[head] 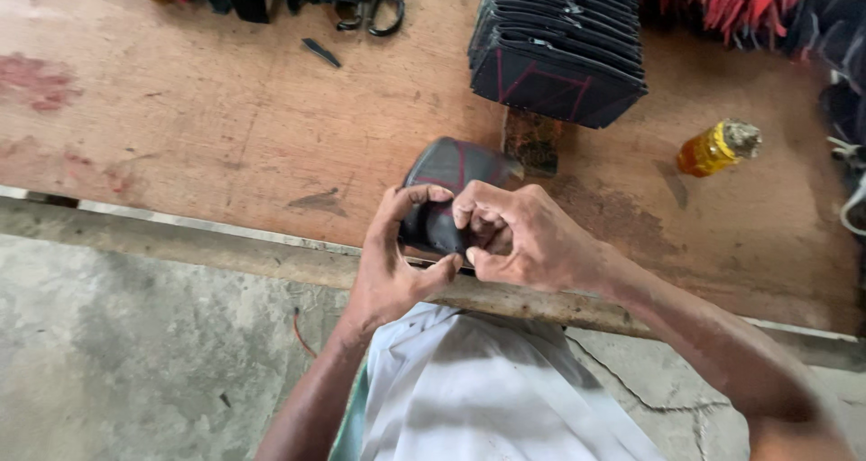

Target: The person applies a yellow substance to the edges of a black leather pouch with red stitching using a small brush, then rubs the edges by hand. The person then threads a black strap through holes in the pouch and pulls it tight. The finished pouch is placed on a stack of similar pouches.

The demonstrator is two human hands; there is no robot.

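Closest in is a lap in pale cloth, with bare concrete floor off to one side. Just above it both hands meet at the near edge of the bench.

The left hand cups a black pouch from its left side and below. The thumb lies along the bottom edge and the fingers curl over the top, so its grip is closed on the pouch. The right hand comes in from the other side, its fingertips bunched and pinching at the pouch's near face. Its grip is narrow and also on the pouch. The pouch tilts up off the wood, its far end with thin red lines showing above the hands. Whether that end touches the bench I cannot tell.

Just behind the pouch lies a small dark block, touching or nearly so. Beyond that stands a stack of like black pieces with red lines. To the right, well apart from the hands, a small yellow bottle lies on its side. Farther back a dark scrap lies on the wood, and black scissors sit by a heap of dark cloth at the far edge. Red and dark strips crowd the far right corner.
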